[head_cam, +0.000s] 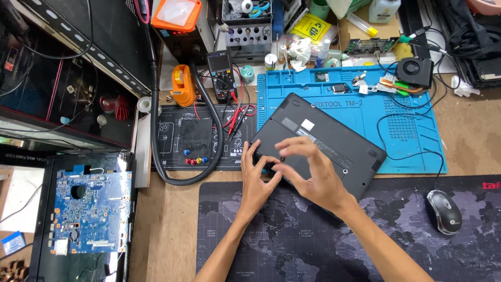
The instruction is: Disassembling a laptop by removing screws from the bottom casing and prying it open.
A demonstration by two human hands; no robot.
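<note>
A black laptop [334, 137] lies upside down and turned at an angle, partly on the blue work mat [412, 125] and partly on the dark map-printed desk mat [292, 235]. My left hand [257, 180] grips the laptop's near left edge with fingers curled over it. My right hand [313, 172] rests on the laptop's underside, fingers spread and bent, fingertips touching the panel near the left hand. Whether anything small sits between the fingers is not visible.
A computer mouse [443, 210] sits at the right on the desk mat. A cooling fan with copper heat pipe [413, 73] lies on the blue mat. A multimeter [220, 73] with probes, a black hose [172, 172], and a blue circuit board [90, 209] lie to the left.
</note>
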